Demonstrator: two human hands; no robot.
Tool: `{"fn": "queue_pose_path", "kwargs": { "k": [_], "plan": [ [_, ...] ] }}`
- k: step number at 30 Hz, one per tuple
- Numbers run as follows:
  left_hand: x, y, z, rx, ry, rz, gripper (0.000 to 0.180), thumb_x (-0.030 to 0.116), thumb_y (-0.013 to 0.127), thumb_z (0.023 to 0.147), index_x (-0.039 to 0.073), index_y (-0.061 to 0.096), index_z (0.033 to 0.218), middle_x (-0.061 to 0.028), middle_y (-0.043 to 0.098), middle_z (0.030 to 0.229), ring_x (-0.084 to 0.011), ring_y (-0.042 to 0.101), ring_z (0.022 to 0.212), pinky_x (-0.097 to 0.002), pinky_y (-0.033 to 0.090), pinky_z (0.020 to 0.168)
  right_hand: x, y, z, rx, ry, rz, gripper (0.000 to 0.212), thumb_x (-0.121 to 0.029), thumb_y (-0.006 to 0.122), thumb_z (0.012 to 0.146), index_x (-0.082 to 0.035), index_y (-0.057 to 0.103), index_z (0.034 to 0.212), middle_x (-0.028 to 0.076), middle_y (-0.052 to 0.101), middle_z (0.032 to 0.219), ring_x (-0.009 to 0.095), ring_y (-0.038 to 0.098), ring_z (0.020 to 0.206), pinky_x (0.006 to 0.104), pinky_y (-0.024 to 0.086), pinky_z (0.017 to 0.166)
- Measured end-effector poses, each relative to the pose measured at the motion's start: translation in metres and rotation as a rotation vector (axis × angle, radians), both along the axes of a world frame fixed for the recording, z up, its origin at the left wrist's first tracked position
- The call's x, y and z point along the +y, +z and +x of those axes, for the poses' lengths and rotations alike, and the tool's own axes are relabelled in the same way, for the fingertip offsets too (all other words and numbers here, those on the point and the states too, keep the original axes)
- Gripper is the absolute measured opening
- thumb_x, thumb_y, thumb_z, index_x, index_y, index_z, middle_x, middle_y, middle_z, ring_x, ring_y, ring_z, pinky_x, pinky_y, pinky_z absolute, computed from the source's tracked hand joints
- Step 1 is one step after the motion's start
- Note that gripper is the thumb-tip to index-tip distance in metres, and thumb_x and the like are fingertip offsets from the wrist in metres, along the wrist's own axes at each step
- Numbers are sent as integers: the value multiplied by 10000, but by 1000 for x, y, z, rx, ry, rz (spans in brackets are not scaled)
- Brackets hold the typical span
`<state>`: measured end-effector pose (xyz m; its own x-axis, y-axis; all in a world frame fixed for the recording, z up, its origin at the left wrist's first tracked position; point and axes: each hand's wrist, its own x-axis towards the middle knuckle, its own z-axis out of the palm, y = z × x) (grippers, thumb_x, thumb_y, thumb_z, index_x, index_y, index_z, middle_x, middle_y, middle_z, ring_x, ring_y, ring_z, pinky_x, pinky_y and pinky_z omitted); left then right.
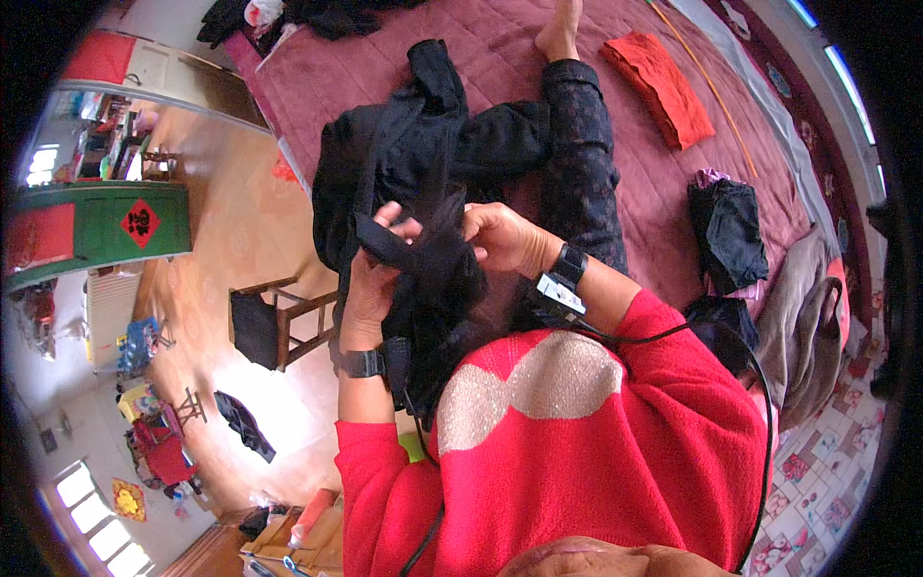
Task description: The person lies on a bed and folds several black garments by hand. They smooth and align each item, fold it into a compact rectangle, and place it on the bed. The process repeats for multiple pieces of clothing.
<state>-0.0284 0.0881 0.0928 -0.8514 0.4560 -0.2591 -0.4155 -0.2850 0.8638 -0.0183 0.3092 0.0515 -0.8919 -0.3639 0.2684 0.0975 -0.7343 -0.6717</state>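
A black garment (385, 144) lies bunched across my lap and the bed; its exact kind is hard to make out. My left hand (380, 252) is wrapped in a band of its cloth, fingertips showing above the fabric. On the other side of that fold, my right hand (502, 238) pinches the cloth between thumb and fingers. Part of the fabric between the two hands is blurred. One sleeve-like or leg-like piece points away toward the far side. My leg in dark patterned trousers (582, 159) stretches out beside the garment, the foot bare.
The bed has a mauve quilted cover (663, 192). A folded orange cloth (659, 91), a thin orange stick (716, 91) and folded black clothes (728, 236) lie to the right. Left, a wooden stool (279, 322) stands on the floor near a dark cloth (243, 425). Cables run along my arms.
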Motion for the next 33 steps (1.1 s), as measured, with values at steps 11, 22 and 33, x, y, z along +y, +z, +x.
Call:
{"fn": "queue_pose_path", "kwargs": {
  "k": [11, 22, 33],
  "plan": [
    [-76, -20, 3, 45, 379, -564, 266, 182, 625, 953, 59, 649, 1188, -37, 687, 1009, -100, 619, 949, -239, 470, 866, 198, 51, 8, -452, -911, 195, 85, -115, 532, 845, -149, 559, 772, -47, 496, 685, 90, 467, 536, 223, 393, 465],
    [-132, -42, 57, -19, 460, -709, 239, 162, 625, 950, 48, 657, 1158, -40, 689, 1003, -118, 634, 924, -250, 482, 845, 363, -19, 117, -579, -914, -153, 154, -147, 538, 965, -37, 634, 1016, 149, 700, 993, 248, 678, 899, 388, 522, 877],
    [-110, -54, 83, 658, 40, -1354, 325, 168, 735, 803, 78, 646, 1103, -124, 621, 1142, -345, 586, 1088, -413, 484, 925, 207, -41, 50, -303, -961, 1118, 433, -210, 711, 867, -40, 604, 1251, 148, 620, 1252, 296, 593, 1132, 366, 460, 990]
  ]
}}
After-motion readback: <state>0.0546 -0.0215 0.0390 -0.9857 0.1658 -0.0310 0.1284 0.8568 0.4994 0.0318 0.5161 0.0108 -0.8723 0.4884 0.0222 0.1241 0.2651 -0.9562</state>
